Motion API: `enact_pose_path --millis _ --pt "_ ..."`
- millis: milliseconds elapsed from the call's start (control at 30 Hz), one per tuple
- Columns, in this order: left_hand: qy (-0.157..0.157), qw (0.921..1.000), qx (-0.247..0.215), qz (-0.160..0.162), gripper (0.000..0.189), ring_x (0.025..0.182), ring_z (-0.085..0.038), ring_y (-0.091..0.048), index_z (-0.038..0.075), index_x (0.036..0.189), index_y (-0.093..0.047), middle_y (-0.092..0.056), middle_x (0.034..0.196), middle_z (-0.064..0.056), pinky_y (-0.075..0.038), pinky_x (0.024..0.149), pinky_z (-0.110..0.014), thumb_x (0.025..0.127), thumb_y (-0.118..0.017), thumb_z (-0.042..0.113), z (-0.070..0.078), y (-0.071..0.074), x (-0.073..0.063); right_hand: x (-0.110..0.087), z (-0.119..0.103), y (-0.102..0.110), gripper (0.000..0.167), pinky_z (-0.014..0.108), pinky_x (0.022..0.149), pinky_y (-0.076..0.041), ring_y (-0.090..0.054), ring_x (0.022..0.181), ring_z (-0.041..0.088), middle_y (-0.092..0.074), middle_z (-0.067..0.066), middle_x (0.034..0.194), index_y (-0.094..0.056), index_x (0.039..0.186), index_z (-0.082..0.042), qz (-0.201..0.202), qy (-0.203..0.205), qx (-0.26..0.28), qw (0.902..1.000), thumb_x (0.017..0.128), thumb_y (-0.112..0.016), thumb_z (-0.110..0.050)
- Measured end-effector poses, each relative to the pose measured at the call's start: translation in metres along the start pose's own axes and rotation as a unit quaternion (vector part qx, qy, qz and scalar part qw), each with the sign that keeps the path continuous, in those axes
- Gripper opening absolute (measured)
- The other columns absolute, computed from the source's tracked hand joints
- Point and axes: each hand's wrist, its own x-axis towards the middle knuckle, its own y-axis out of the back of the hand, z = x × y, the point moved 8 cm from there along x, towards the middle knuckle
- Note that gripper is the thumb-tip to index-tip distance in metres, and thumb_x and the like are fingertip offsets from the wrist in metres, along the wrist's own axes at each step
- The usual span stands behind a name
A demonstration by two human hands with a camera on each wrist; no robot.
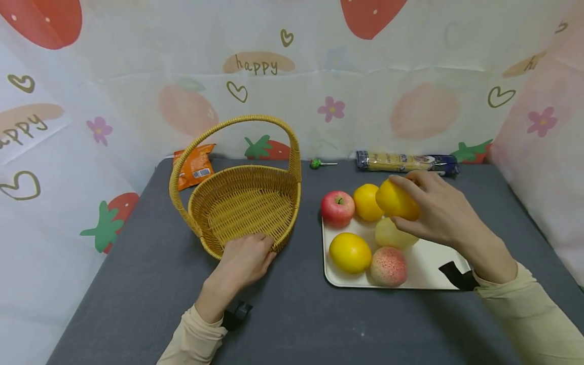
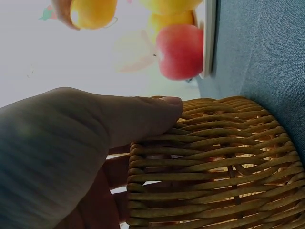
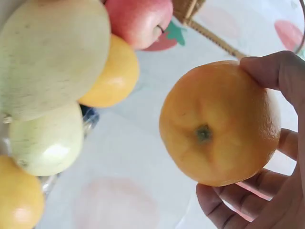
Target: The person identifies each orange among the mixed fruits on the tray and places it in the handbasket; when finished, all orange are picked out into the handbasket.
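Note:
My left hand (image 1: 246,261) grips the near rim of a yellow wicker basket (image 1: 292,230). In the left wrist view the thumb lies on the outside of the weave (image 2: 214,157), with the fingers on the inner side. Nothing lies inside the basket. Above a white tray (image 1: 431,274), my right hand (image 1: 440,208) holds an orange (image 1: 396,198); its stem end (image 3: 205,133) shows in the right wrist view. On the tray are a red apple (image 1: 338,209), oranges (image 1: 350,253), a peach (image 1: 389,266) and a pale yellow-green fruit (image 1: 393,234), partly hidden by the right hand.
An orange snack bag (image 1: 193,167) lies behind the basket's left side. A green lollipop (image 1: 316,163) and a long noodle packet (image 1: 406,162) lie along the back of the grey table (image 1: 310,324). The basket's tall handle (image 1: 255,118) arches upward. Printed cloth hangs behind and at both sides.

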Motion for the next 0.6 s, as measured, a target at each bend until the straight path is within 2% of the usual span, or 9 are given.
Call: enact_pose_path --millis 233,600 --pt "-0.001 1.0000 -0.001 -0.001 0.020 0.060 -0.019 -0.058 0.015 0.076 -0.059 -0.056 0.069 -0.001 -0.044 0.048 -0.035 0.087 -0.072 0.023 0.000 0.000 0.000 0.028 -0.025 0.000 0.068 0.049 0.075 -0.053 -0.058 0.100 0.037 -0.057 0.019 0.117 -0.054 0.132 -0.011 -0.002 0.072 0.001 0.9974 0.071 -0.077 -0.031" --pt "0.002 1.0000 -0.006 -0.002 0.021 0.058 -0.019 -0.058 0.015 0.074 -0.059 -0.055 0.068 -0.001 -0.044 0.048 -0.035 0.086 -0.073 0.022 -0.001 0.000 0.001 0.062 -0.066 -0.021 0.067 0.045 0.083 -0.053 -0.058 0.100 0.034 -0.057 0.017 0.120 -0.053 0.136 -0.012 -0.050 0.130 -0.009 0.9902 0.077 -0.075 -0.035"
